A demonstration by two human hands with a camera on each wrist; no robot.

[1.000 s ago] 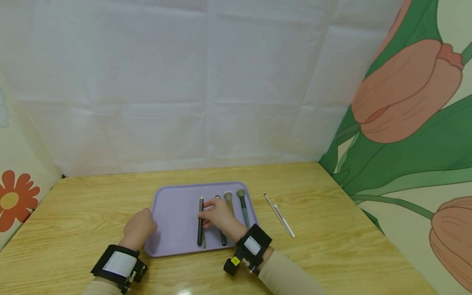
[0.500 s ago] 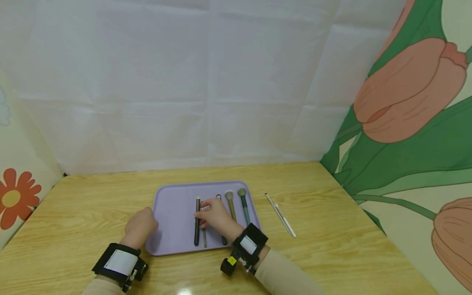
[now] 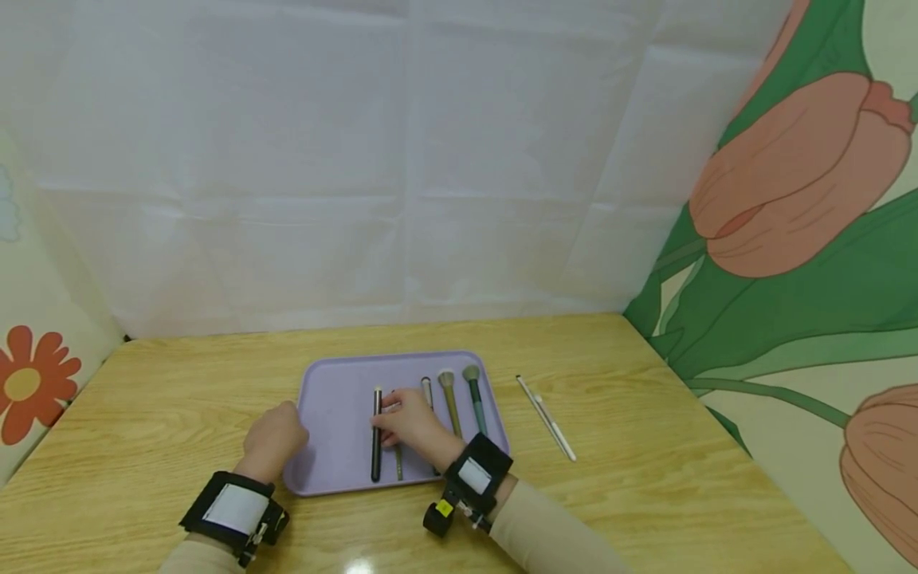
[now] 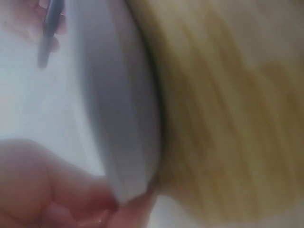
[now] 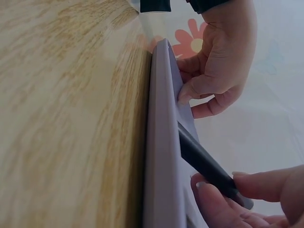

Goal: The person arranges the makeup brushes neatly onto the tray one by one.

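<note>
Woodgrain surrounds a rounded tray; right hand pinches slim brush.

1 slim black brush, pale-tipped, tilted, held over the middle of 1 lavender tray, round-cornered, low-rimmed, flat on the table

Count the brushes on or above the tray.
5: black brush in the right hand; on the tray, left to right, thin brush, dark brush, olive brush, green brush. That hand may hide more.
</note>
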